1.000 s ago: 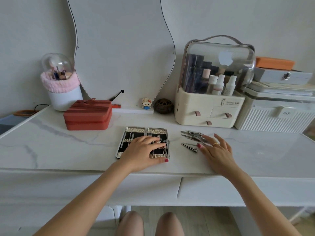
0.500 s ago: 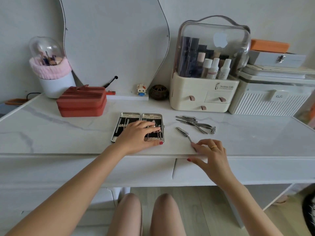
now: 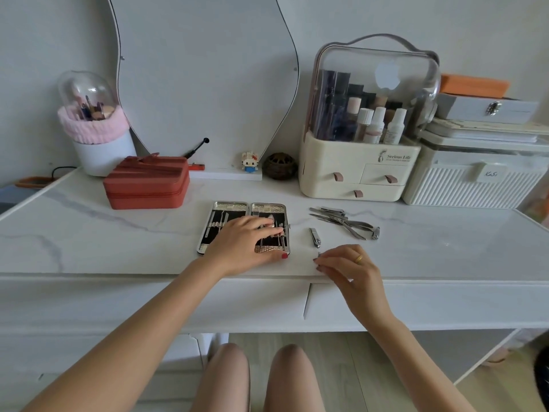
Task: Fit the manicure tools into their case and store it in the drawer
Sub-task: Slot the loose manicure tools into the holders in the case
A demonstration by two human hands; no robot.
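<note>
Left hand (image 3: 248, 239) lies flat on the open case (image 3: 243, 227), likely steadying it. Right hand (image 3: 349, 266), grip narrow, pinches a small tool; clipper (image 3: 315, 237) at its 11 o'clock, pile (image 3: 344, 223) beyond on bench (image 3: 118, 242).

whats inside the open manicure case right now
The manicure case lies open with slim metal tools strapped into both black-lined halves. The left hand rests across it, covering much of the right half, so what sits under it cannot be seen.
</note>
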